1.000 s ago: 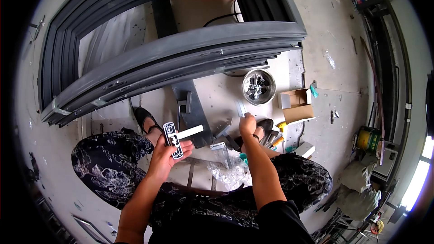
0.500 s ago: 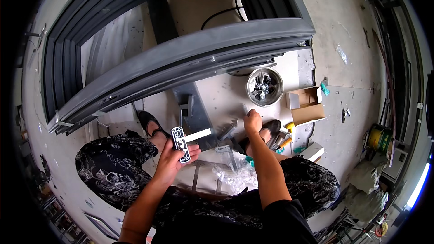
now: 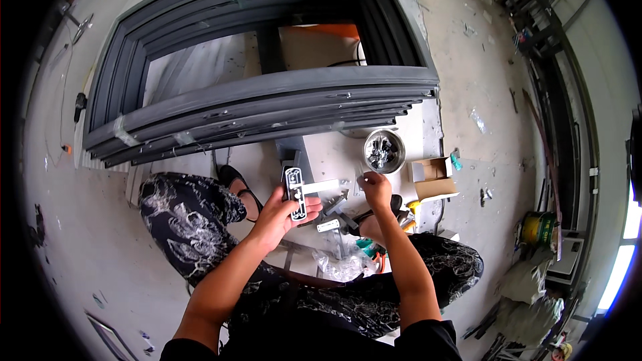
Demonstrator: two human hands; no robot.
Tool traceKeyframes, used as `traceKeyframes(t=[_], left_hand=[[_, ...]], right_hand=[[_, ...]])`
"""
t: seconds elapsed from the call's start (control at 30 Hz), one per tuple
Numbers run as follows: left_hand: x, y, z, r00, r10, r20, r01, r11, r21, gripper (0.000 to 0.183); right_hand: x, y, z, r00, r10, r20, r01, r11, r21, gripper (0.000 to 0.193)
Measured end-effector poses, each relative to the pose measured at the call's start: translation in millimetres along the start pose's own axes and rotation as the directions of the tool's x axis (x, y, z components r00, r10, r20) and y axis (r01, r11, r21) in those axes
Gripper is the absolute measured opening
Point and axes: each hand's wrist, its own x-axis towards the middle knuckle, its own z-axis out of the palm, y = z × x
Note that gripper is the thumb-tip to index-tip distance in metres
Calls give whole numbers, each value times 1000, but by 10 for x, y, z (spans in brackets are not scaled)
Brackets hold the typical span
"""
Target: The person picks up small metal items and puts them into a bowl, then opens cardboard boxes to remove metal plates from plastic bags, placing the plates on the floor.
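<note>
My left hand (image 3: 275,217) is closed around a window handle (image 3: 295,194). The handle's black-and-white back plate faces up, and its white lever points right. To the right, my right hand (image 3: 376,188) has its fingers pinched together at a small pale piece too small to name. Just beyond that hand stands a round metal bowl (image 3: 384,151) with several small black and silver parts in it. Another handle-like metal piece (image 3: 329,226) lies on the floor between my hands.
A stack of dark grey window frames (image 3: 267,97) spans the far side. An open cardboard box (image 3: 433,179) sits right of the bowl. Yellow-handled tools (image 3: 412,207) lie by my right foot. Crumpled clear plastic (image 3: 338,265) is close to my lap.
The view has shifted, showing more of the window frames. My left hand still grips the window handle; my right hand stays pinched near the bowl.
</note>
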Motion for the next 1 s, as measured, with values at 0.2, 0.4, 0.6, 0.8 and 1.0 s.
traceKeyframes(t=[0.2,0.4,0.6,0.8,1.0], left_hand=[[-271,142,12,994,71,77,-66,996,-67,46],[-390,273,6,989,104,102,-94,990,-106,40],[-456,316,-6,994,102,33,-98,991,-93,43],[-453,281,-64,981,155,119,-136,979,-152,44],[-447,310,-53,986,127,105,-116,988,-101,46]], right_hand=[[-738,-1556,-481,910,-384,-160,394,918,40,13],[-1252,-2289,-554,753,-640,-155,645,764,-17,30],[-1431,-2560,-492,801,-598,-37,592,780,200,30],[-1415,-2615,-313,886,-463,-16,433,817,381,32],[-1322,-2528,-409,902,-426,74,359,833,422,52]])
